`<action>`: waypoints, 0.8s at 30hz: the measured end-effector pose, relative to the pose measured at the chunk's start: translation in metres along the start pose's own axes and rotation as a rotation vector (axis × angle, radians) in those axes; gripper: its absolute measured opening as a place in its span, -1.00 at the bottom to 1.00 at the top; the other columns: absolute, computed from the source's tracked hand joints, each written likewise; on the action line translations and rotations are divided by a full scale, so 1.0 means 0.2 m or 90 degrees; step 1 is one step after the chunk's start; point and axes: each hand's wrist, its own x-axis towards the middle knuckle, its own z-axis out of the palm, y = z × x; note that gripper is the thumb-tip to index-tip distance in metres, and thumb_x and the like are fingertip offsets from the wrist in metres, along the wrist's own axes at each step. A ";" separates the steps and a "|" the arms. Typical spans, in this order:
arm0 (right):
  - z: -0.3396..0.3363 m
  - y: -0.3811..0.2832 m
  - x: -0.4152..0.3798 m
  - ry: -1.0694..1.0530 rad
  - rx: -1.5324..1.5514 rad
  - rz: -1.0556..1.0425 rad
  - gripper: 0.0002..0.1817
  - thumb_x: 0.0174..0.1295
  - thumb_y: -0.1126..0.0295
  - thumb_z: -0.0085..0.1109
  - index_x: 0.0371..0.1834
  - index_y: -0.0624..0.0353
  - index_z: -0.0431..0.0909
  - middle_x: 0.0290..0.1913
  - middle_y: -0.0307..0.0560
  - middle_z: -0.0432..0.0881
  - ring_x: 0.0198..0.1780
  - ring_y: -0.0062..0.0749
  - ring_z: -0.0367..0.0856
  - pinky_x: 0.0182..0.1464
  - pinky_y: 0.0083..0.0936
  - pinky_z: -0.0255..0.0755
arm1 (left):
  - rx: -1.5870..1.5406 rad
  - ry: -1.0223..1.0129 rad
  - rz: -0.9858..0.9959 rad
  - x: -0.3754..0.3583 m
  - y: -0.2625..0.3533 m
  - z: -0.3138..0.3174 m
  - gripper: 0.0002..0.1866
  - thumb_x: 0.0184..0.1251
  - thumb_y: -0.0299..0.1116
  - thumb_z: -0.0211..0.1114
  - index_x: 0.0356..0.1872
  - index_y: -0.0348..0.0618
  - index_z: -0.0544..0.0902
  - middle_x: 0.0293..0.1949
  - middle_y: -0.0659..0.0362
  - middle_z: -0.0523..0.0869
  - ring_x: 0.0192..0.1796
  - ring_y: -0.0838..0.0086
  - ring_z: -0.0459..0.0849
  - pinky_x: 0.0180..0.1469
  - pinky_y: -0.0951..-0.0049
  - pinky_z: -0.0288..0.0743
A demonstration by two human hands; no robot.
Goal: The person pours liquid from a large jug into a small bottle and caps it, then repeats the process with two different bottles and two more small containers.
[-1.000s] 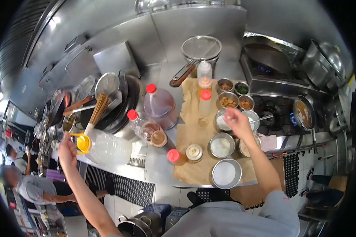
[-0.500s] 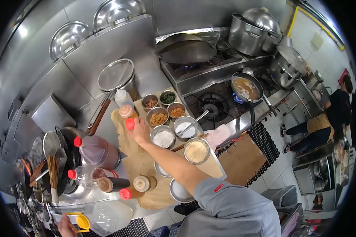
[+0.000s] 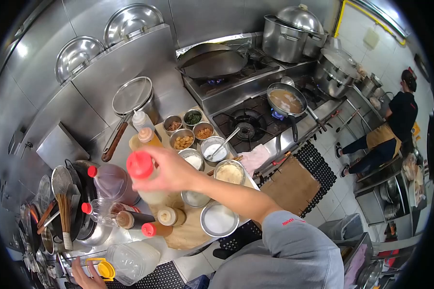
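Note:
My right hand is closed around a red-capped bottle with pale contents, lifted above the board. My left hand has its fingers stretched out beside the yellow cap and handle of a large clear plastic jug. Under my right arm are a bowl of pale crumbly powder and a bowl of white powder. Close to the lifted bottle stand an orange squeeze bottle, a squeeze bottle with a beige top and another red-capped bottle.
Several small ingredient bowls, one with brown chunks, line the board's far side. A frying pan with liquid sits over a lit burner; a wok stands behind. Whisks and strainers crowd the left. A co-worker stands at far right.
My right hand has lifted the red-capped bottle from beside the bowls, toward me and the camera. My left hand's fingers have spread beside the jug's handle. The view has shifted slightly.

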 end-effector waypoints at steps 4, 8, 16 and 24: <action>0.00 -0.27 -0.27 -0.227 0.028 -0.071 -0.34 -0.08 0.11 0.57 0.08 0.14 0.52 -0.05 0.00 0.67 0.00 -0.09 0.67 0.06 -0.28 0.52 | -0.160 -0.177 0.190 -0.03 -0.11 0.05 -0.58 0.56 -0.27 0.12 0.29 -0.33 0.49 0.12 -0.24 0.63 0.22 -0.02 0.58 0.18 0.12 0.52; 0.22 -0.29 -0.65 -0.371 0.000 -0.034 -0.32 -0.04 0.10 0.55 0.15 0.09 0.51 -0.03 -0.02 0.63 0.05 -0.06 0.65 0.08 -0.24 0.51 | -0.281 -0.319 0.161 -0.04 -0.13 0.04 -0.52 0.27 -0.43 0.34 0.22 -0.30 0.54 0.29 -0.17 0.51 0.33 -0.11 0.47 0.34 0.14 0.36; 0.77 0.32 -1.12 -0.257 -0.049 0.122 -0.38 -0.02 0.14 0.54 0.09 0.16 0.54 -0.02 0.09 0.68 0.01 0.01 0.66 0.07 -0.21 0.52 | -0.232 -0.186 0.150 -0.10 -0.05 -0.01 -0.48 0.24 -0.46 0.37 0.25 -0.25 0.53 0.21 -0.15 0.54 0.22 -0.09 0.53 0.26 0.09 0.42; 0.88 0.44 -1.13 -0.262 0.041 0.170 -0.29 -0.07 0.29 0.55 0.20 0.22 0.47 0.06 0.07 0.65 0.13 -0.06 0.63 0.18 -0.26 0.48 | -0.580 -0.297 0.174 -0.45 0.44 0.30 -0.48 0.28 -0.37 0.37 0.27 -0.14 0.51 0.25 -0.05 0.56 0.18 -0.01 0.58 0.24 0.15 0.50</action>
